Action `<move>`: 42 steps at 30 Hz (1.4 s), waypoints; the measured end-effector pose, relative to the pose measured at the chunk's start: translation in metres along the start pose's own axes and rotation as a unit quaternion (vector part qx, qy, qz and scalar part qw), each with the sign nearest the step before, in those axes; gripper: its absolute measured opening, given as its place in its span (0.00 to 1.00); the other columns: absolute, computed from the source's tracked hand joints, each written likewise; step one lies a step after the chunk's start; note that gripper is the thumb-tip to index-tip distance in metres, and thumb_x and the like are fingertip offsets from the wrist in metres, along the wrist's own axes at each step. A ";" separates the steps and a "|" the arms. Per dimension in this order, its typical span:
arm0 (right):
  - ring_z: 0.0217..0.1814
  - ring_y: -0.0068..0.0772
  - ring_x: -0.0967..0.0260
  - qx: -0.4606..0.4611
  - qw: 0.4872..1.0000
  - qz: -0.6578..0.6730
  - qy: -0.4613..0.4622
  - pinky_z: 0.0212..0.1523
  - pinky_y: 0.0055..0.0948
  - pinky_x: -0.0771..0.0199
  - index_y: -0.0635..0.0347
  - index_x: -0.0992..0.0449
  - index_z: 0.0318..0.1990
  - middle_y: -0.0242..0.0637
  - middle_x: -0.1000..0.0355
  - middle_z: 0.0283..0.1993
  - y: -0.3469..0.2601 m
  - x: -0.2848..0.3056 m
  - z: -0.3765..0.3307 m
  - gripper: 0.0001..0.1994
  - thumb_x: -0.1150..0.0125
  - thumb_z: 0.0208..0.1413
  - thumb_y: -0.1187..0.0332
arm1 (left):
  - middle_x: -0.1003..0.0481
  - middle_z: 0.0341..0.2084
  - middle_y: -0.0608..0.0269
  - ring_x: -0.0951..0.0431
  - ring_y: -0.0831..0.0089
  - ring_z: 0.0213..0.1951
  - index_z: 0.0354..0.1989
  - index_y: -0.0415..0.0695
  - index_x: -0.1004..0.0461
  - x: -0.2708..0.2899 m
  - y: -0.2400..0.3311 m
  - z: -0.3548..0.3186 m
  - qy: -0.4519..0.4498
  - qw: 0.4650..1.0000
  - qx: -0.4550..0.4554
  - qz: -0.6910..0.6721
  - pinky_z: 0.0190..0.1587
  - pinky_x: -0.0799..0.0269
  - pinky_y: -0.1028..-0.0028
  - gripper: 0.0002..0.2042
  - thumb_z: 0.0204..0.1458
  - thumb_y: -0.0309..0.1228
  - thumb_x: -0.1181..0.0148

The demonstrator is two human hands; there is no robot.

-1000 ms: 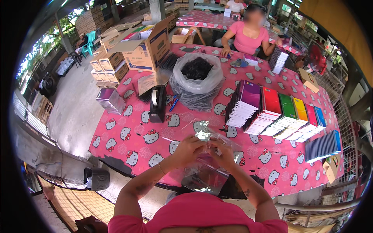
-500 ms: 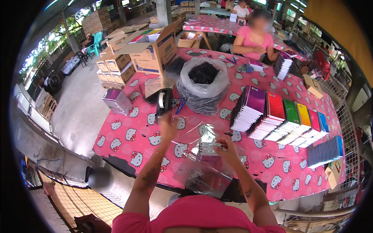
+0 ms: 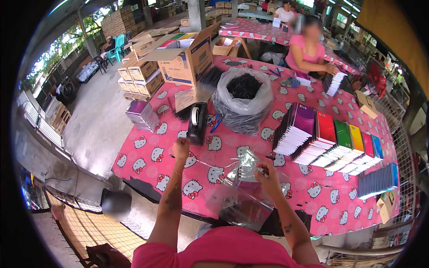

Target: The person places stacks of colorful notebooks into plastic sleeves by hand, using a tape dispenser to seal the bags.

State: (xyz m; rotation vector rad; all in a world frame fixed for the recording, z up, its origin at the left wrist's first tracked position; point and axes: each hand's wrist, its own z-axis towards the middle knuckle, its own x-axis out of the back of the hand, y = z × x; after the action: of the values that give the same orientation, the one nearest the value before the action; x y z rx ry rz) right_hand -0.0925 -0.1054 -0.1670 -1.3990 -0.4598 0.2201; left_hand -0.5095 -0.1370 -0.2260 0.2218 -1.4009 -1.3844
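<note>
My left hand (image 3: 181,148) is closed in a pinch just left of the near end of a black tape dispenser (image 3: 195,134). Whatever its fingertips hold is too small to make out. In front of me lies a spiral notebook with a purple cover (image 3: 248,184), partly inside a clear crinkled plastic bag (image 3: 228,202) whose lower part spreads toward the table's near edge. My right hand (image 3: 269,175) has bent fingers closed at the upper right side of this bag. Glare on the plastic hides part of the notebook.
Rows of coloured notebooks (image 3: 326,129) stand at the right, with a blue stack (image 3: 379,182) nearer. A plastic sack of black coils (image 3: 243,105) and blue-handled pliers (image 3: 216,124) lie beyond the dispenser. Wrapped notebooks (image 3: 142,116) sit left. A co-worker (image 3: 308,51) handles notebooks across the table.
My left hand has drawn back from the dispenser, leftward and nearer to me. My right hand stays by the bag. The co-worker's hands now reach the far notebook stack. The view has shifted slightly.
</note>
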 end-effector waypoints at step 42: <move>0.59 0.37 0.33 -0.069 0.757 0.161 -0.630 0.60 0.33 0.35 0.68 0.38 0.62 0.47 0.32 0.57 -0.135 -0.382 -0.082 0.41 0.34 0.54 0.41 | 0.31 0.56 0.51 0.29 0.60 0.55 0.64 0.36 0.39 0.290 0.061 -0.303 0.278 0.866 0.256 -0.327 0.55 0.30 0.61 0.31 0.58 0.42 0.38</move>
State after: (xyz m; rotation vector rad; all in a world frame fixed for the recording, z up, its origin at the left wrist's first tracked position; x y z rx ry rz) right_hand -0.4138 -0.3597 -0.1119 -1.2935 -1.3541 1.4936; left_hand -0.3584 -0.5144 -0.1075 1.4447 -1.1969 -1.2707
